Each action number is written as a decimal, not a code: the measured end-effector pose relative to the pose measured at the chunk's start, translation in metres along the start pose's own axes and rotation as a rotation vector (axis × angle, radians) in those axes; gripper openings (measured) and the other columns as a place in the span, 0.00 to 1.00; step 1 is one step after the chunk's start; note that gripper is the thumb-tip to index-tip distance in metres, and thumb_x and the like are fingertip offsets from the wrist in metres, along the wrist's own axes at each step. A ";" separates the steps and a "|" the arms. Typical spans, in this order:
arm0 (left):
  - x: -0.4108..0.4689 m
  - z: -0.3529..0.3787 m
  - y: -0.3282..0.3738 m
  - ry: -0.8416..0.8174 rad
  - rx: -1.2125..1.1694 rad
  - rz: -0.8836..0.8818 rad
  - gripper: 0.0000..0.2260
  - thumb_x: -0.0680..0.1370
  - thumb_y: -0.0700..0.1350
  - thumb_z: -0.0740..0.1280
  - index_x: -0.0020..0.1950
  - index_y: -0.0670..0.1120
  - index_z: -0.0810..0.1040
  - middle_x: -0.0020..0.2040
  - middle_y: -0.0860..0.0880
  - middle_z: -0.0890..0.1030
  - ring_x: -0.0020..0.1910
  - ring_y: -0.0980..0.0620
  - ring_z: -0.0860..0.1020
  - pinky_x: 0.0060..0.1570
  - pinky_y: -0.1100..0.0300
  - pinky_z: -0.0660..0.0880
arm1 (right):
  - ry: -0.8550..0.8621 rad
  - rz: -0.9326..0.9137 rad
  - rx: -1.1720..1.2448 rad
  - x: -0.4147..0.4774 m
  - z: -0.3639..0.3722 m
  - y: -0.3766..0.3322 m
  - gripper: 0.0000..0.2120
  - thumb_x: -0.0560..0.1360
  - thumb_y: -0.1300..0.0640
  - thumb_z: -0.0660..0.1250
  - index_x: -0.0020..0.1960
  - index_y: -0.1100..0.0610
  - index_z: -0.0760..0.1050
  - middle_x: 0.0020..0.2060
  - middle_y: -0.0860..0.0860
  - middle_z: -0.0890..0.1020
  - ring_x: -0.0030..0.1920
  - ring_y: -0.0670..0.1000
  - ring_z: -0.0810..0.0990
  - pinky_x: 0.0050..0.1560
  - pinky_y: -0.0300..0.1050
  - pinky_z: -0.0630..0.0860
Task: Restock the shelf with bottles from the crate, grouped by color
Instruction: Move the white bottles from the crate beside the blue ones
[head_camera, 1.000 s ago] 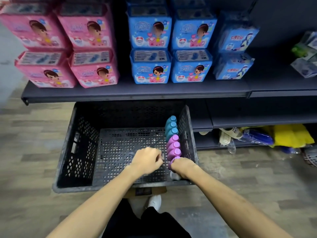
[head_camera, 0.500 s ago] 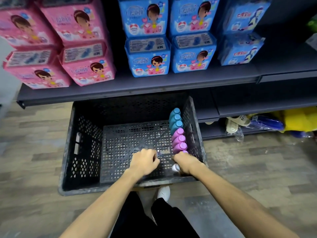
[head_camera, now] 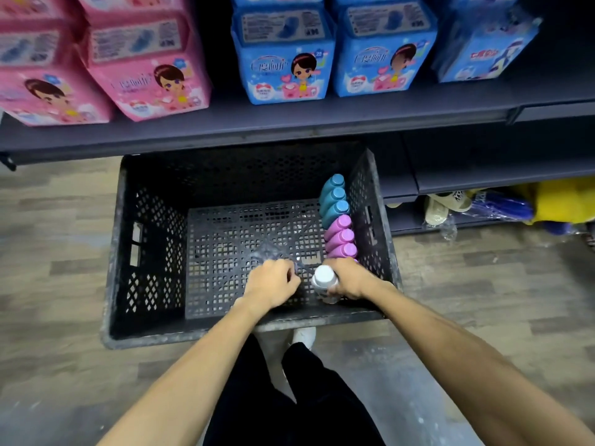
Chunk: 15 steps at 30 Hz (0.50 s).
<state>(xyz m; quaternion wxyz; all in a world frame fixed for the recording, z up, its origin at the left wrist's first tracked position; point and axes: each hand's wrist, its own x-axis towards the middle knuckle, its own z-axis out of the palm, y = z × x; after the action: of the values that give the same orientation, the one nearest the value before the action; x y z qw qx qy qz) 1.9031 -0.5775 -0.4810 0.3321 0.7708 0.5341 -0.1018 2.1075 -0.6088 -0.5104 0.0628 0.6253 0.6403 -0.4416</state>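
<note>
Since the earlier frame the right hand [head_camera: 351, 278] has raised a white-capped bottle [head_camera: 323, 278], whose cap now shows fully. The shelf [head_camera: 289, 123] beyond both hands shows only pink packs [head_camera: 145, 66] and blue packs [head_camera: 283, 69], no bottles, so I judge the restocking has hardly begun. The crate [head_camera: 151, 252] around the hands keeps a row beyond the right hand: pink bottles [head_camera: 341, 236], then three blue bottles [head_camera: 335, 197]. The right hand grips the white-capped bottle; the left hand [head_camera: 272, 283] beside it is curled into a fist, nothing visible inside. The shelf edge overhangs the crate and could hinder lifting.
</note>
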 end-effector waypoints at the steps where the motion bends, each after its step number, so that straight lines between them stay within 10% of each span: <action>1: -0.001 -0.003 -0.002 0.005 -0.004 -0.001 0.07 0.77 0.49 0.62 0.40 0.49 0.75 0.40 0.48 0.81 0.42 0.45 0.79 0.40 0.55 0.74 | 0.037 0.003 0.047 -0.001 -0.003 -0.002 0.21 0.70 0.61 0.77 0.60 0.56 0.75 0.53 0.52 0.80 0.51 0.51 0.77 0.49 0.41 0.71; 15: 0.000 -0.119 -0.004 0.281 0.001 -0.016 0.07 0.74 0.52 0.63 0.42 0.51 0.78 0.41 0.50 0.82 0.44 0.45 0.79 0.39 0.56 0.71 | 0.305 -0.187 0.089 -0.021 -0.142 -0.090 0.18 0.70 0.49 0.77 0.55 0.52 0.77 0.48 0.47 0.82 0.48 0.49 0.79 0.47 0.46 0.75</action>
<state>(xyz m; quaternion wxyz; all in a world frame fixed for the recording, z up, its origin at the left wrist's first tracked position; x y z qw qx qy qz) 1.8761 -0.5027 -0.3922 0.2528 0.7733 0.5815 0.0042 2.1024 -0.5172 -0.3677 -0.1038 0.6250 0.6775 -0.3736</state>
